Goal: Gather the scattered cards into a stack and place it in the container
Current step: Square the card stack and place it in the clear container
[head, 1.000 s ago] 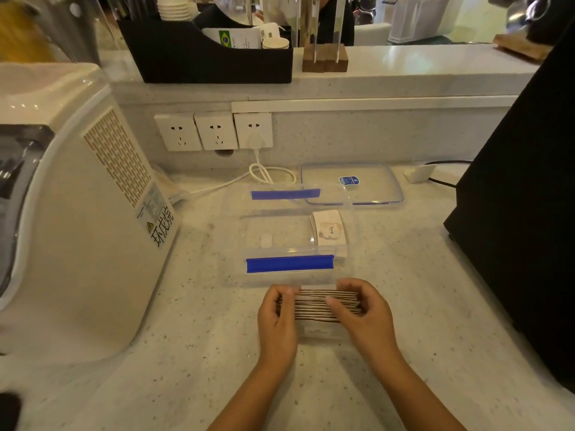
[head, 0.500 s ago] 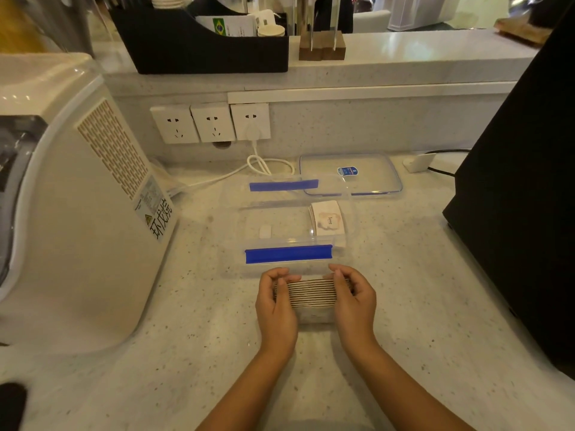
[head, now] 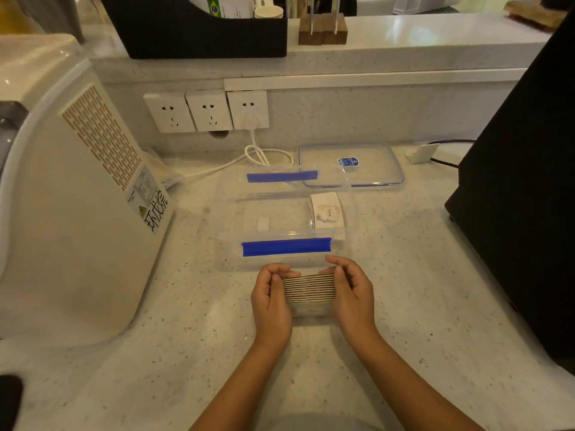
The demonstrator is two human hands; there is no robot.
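A thick stack of cards (head: 309, 288) stands on edge on the counter, squeezed between my left hand (head: 271, 301) at its left end and my right hand (head: 353, 293) at its right end. Just beyond my fingers lies the clear plastic container (head: 230, 219) with blue clips on its near and far sides. Inside it, at the right end, rest a few cards (head: 327, 210), the top one printed "love". A small white piece (head: 263, 224) lies in its middle.
The container's clear lid (head: 351, 164) lies behind it to the right. A large white appliance (head: 68, 194) fills the left side, a black machine (head: 522, 188) the right. A white cable (head: 258, 155) runs from the wall sockets (head: 207, 110).
The fanned, uneven cards have been squared into a tight stack between both hands. The stack now sits slightly closer to the container's near clip.
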